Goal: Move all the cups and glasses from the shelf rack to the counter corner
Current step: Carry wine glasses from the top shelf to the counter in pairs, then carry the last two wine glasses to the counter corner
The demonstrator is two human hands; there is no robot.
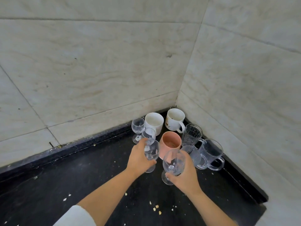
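1. Head view: the left hand (138,158) grips one wine glass (152,152), and the right hand (184,174) grips another wine glass (174,163), both low over the counter (81,181) corner.
2. They could bump the pink cup (170,143) or each other and tip, because the corner is crowded.

Right forearm (216,209) cut off below.

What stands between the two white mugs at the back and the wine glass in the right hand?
The pink cup stands there, in front of the white mugs and behind the right hand's wine glass, in the head view.
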